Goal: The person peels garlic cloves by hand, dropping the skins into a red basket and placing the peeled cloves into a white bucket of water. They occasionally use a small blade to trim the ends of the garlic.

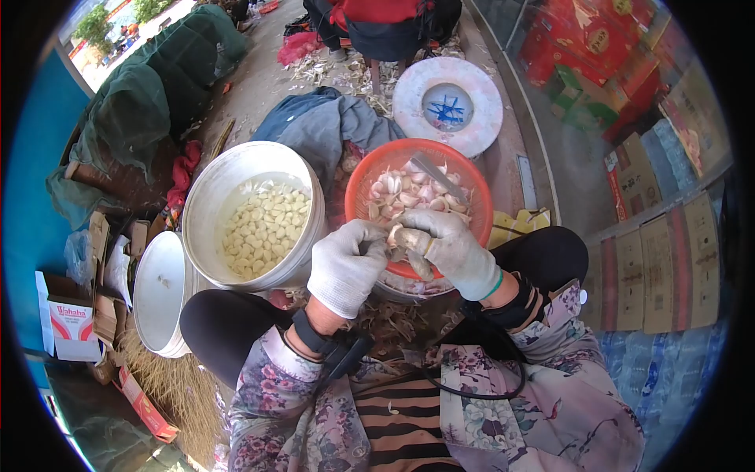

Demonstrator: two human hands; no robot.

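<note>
Both my hands wear whitish work gloves and meet over the near edge of an orange basket (485, 189). My right hand (456, 250) is closed around garlic (410, 238) with loose, papery skin. My left hand (344, 266) has its fingers pinched at the left side of that garlic. Unpeeled garlic cloves (401, 191) fill the basket, and a grey flat knife-like tool (439, 176) lies across them. To the left stands a white bucket (196, 236) holding peeled garlic cloves (267, 228) in what looks like water.
A smaller white bucket (149, 295) sits beside my left knee. Beyond the basket is a round white stool-like object (487, 102), next to grey-blue cloth (314, 126). Garlic skins litter the floor. Cardboard boxes (676, 267) line the right, behind glass; a straw broom (177, 393) lies at left.
</note>
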